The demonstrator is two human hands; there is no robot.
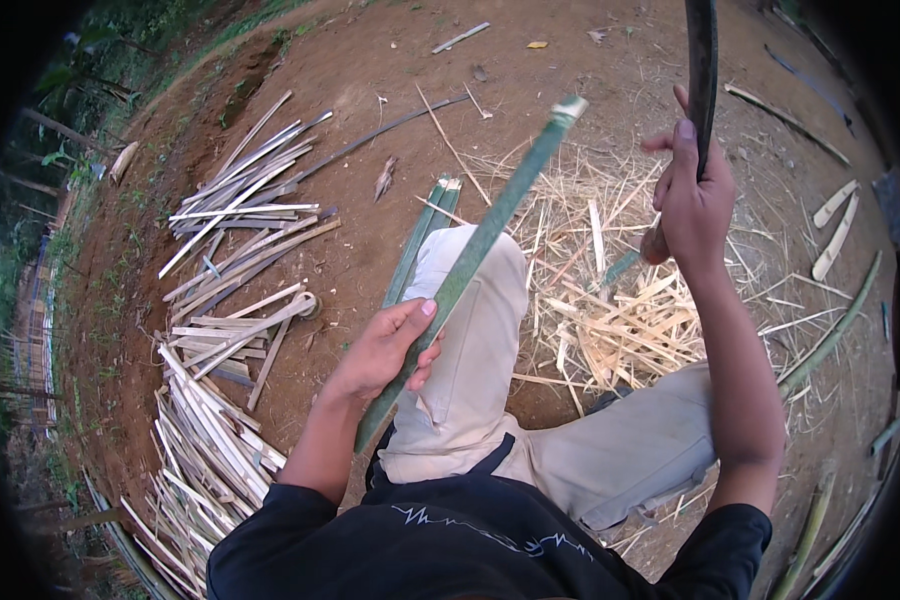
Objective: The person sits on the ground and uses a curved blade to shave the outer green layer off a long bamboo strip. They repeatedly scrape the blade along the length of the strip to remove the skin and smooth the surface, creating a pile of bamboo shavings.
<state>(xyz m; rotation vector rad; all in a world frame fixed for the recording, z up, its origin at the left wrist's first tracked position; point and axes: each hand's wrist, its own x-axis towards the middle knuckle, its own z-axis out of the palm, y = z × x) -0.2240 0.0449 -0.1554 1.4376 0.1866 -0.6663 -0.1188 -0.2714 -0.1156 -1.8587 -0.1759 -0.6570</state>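
My left hand [395, 345] is closed around the lower part of a green bamboo strip [495, 215]. The strip slants up and to the right across my knee, its pale cut end uppermost. On the right, my right hand [695, 200] grips the handle of a machete, whose dark blade [703, 70] points up past the top of the view. Blade and strip are apart. Beyond my left knee, more green bamboo strips [415, 245] lie on the ground, partly hidden by my leg.
Split bamboo slats [255, 205] and a long heap of pale strips [215, 430] lie on the left. Shavings [620, 325] cover the dirt between my knees and beyond. To the right are a green bamboo pole [835, 335] and two pale bamboo pieces [838, 230].
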